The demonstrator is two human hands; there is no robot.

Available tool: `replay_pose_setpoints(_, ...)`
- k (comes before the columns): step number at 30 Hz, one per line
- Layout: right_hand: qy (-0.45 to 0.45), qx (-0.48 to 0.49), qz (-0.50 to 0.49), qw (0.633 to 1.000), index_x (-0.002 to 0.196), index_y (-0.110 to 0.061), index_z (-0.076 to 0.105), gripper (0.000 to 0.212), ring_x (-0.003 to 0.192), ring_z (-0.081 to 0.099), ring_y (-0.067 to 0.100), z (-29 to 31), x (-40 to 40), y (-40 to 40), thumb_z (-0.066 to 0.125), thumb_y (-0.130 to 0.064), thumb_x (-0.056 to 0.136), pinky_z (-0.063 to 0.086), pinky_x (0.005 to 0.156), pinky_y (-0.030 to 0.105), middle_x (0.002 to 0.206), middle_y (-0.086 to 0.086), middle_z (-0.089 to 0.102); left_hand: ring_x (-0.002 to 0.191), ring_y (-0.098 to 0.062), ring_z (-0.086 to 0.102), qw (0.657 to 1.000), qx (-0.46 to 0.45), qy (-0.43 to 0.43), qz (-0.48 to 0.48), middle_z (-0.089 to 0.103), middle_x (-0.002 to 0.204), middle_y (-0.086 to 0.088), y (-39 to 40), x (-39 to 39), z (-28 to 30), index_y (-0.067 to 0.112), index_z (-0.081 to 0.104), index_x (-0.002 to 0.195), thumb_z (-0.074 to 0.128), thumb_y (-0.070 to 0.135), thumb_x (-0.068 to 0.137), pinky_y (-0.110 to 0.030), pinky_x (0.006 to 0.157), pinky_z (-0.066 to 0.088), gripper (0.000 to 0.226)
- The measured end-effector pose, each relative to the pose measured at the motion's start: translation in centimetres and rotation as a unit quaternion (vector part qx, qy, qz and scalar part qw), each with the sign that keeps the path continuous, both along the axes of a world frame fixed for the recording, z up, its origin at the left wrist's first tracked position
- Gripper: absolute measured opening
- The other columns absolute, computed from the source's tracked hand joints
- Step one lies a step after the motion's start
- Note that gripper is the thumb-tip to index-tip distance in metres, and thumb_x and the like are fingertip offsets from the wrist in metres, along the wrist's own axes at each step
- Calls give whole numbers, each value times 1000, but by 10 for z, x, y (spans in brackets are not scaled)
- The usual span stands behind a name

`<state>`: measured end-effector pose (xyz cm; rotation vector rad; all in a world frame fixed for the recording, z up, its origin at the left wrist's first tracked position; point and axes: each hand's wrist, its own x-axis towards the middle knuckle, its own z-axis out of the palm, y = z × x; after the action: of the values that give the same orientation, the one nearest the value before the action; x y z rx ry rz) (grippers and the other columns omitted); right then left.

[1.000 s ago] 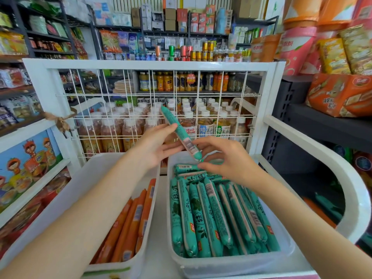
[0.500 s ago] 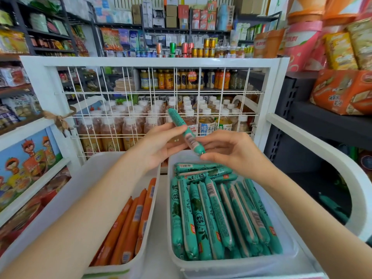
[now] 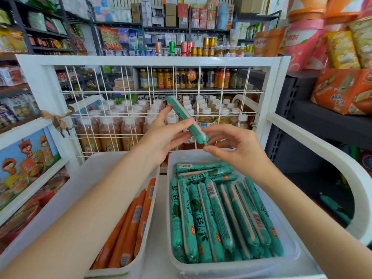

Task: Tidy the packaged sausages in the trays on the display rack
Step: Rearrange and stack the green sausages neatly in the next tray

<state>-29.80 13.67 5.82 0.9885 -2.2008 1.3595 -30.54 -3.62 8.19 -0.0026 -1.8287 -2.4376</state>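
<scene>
Most green sausages [image 3: 217, 218] lie neatly in the tray [image 3: 289, 258], but both hands [image 3: 161, 135] [image 3: 239, 150] pinch one green sausage [image 3: 187, 119] above it.

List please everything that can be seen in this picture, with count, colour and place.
Held green packaged sausage: one, above the trays.
Green packaged sausages in tray: many, right white plastic tray.
Orange packaged sausages: several, left white plastic tray.
White wire-grid display rack: one, around trays.
Bottled drinks: many, behind grid.
Shop shelves of goods: background.
Left hand: holds held sausage.
Right hand: pinches its lower tip.
</scene>
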Motion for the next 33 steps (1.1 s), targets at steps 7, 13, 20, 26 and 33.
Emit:
replay_pose_setpoints(7, 34, 14, -1, 999, 108, -17, 63, 35, 83, 66, 5, 2, -2, -2, 71, -5, 76, 52, 77, 14, 89, -3, 68, 73, -12, 69, 1000, -10, 12, 14, 61, 104, -5, 2, 2, 3, 29, 34, 140, 68, 4, 78, -20, 60, 56, 75)
replay_pose_setpoints(13, 24, 19, -8, 1000, 111, -15, 62, 35, 87, 67, 6, -1, -8, 0, 67, -2, 79, 52, 83, 16, 97, 3, 70, 71, -14, 71, 1000, 4, 5, 14, 56, 123, -15, 1, -1, -4, 22, 27, 143, 68, 2, 78, -23, 60, 56, 79)
replay_pose_setpoints(20, -170, -88, -4, 981, 95, -16, 65, 22, 77, 69, 11, -14, -13, -5, 70, -5, 76, 56, 77, 24, 91, 0, 70, 82, -16, 69, 997, -38, 26, 62, 65, 108, -12, 15, -7, -26, 19, 19, 144, 67, 2, 79, -24, 67, 58, 82)
replay_pose_setpoints(26, -267, -189, -148, 933, 100, -6, 65, 19, 85, 64, 19, -27, -51, 28, 55, 5, 87, 55, 72, 16, 110, 13, 65, 102, -11, 57, 866, -497, 42, -22, 61, 102, 8, -13, -4, -38, 17, 53, 121, 58, 19, 88, -24, 91, 41, 33)
replay_pose_setpoints(33, -109, 260, -270, 921, 107, -10, 64, 19, 115, 52, 23, -52, -70, 23, 55, -9, 90, 36, 102, 31, 121, 8, 61, 109, -11, 54, 754, -651, 9, -83, 59, 120, 0, -25, 6, -63, 13, 55, 121, 53, 16, 91, -17, 86, 39, 30)
